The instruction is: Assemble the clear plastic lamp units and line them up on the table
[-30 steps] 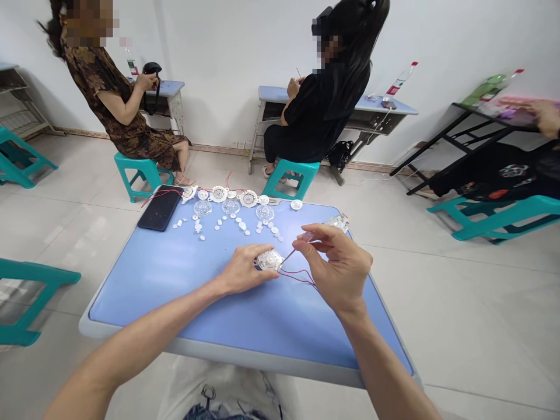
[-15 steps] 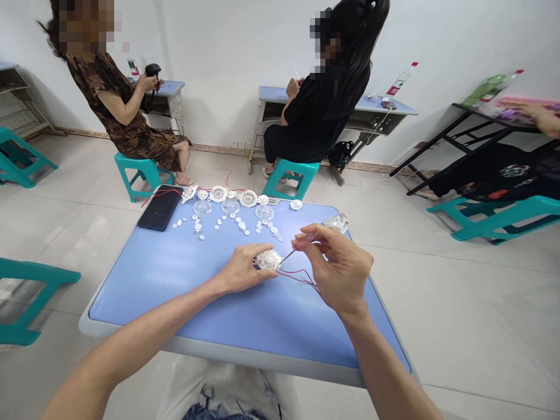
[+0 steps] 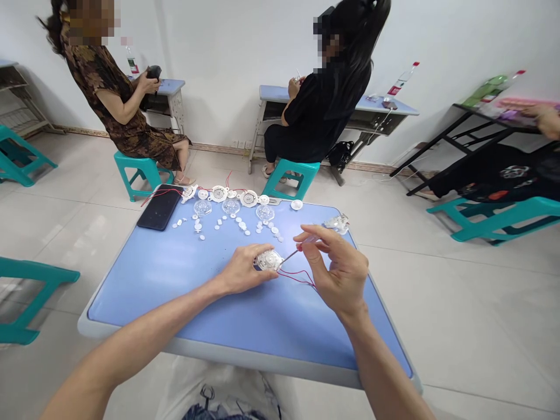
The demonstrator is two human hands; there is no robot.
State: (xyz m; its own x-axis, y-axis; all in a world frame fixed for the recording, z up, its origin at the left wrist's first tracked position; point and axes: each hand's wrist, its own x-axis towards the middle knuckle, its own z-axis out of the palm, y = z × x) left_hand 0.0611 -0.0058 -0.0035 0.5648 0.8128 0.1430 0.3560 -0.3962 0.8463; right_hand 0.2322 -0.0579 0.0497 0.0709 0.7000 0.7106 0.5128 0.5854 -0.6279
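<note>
My left hand (image 3: 242, 270) presses a small clear plastic part (image 3: 268, 259) down on the blue table (image 3: 184, 286), fingers closed on it. Thin red wires (image 3: 297, 275) trail from the part toward my right wrist. My right hand (image 3: 339, 268) pinches a slim screwdriver (image 3: 293, 252) whose tip meets the part's right side. Another clear part (image 3: 336, 223) lies just beyond my right hand.
Several clear domes, round white pieces and small white caps (image 3: 231, 213) spread along the table's far edge beside a black phone (image 3: 160, 207). Two people sit on teal stools (image 3: 291, 175) at desks behind. Another person's hand (image 3: 545, 116) rests on a black table at right.
My right hand has shifted slightly, fingers turning the screwdriver. My left hand and the part stay in place.
</note>
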